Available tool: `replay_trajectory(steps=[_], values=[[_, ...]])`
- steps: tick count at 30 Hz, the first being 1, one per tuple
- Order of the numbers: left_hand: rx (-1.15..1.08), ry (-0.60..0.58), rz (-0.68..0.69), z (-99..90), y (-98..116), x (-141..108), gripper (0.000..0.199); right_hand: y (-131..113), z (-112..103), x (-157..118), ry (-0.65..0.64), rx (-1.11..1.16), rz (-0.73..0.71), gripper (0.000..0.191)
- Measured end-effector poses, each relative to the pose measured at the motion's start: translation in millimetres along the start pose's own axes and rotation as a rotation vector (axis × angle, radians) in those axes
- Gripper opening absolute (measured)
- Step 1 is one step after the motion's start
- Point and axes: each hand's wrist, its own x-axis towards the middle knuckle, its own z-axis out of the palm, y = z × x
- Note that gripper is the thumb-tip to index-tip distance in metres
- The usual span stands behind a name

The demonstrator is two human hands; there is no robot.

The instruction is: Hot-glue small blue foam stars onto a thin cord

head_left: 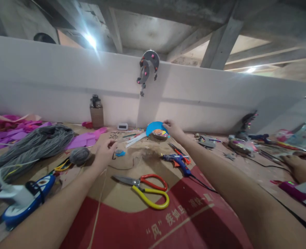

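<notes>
My right hand is at the back of the work area, its fingers closed on the edge of a blue curved sheet. Just in front of that sheet sits a small dish with colourful bits in it. My left hand hovers low over the cardboard, fingers loosely bent and apart, with nothing seen in them. Beside it lies a small blue-and-grey piece. Scissors with one red and one yellow handle lie open nearer me. A blue glue gun rests below my right forearm.
Grey yarn and a yarn ball are at left, near a blue power strip. A brown bottle stands by the white partition. A grey moon ornament hangs there. Another person's hand is at far right.
</notes>
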Motion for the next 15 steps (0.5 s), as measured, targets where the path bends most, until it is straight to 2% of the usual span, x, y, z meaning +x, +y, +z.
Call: replay_trajectory(steps=[3,5,7,8,10,13,15], values=[[-0.297,-0.282,-0.117,-0.6,30.4,-7.5,0.041,-28.8,15.7,-52.6,-0.137,0.066,-0.153,0.017],[-0.546,-0.522,-0.222,0.9,47.8,-16.0,0.046,-45.6,26.0,-84.8,-0.19,0.119,-0.256,0.018],[-0.645,-0.677,-0.237,2.4,60.3,-24.9,0.044,-58.6,35.4,-109.9,-0.191,0.212,-0.376,0.021],[-0.641,-0.718,-0.236,2.7,64.5,-28.5,0.042,-63.3,39.6,-119.4,-0.173,0.269,-0.399,0.022],[-0.607,-0.689,-0.202,2.4,69.0,-32.5,0.032,-68.5,46.2,-132.4,-0.163,0.383,-0.375,0.024],[-0.568,-0.548,-0.152,-0.1,69.5,-30.4,0.021,-67.9,50.5,-140.8,-0.253,0.492,-0.232,0.017],[-0.548,-0.507,-0.141,-2.4,68.1,-26.8,0.019,-64.4,50.0,-142.1,-0.306,0.531,-0.146,0.017]])
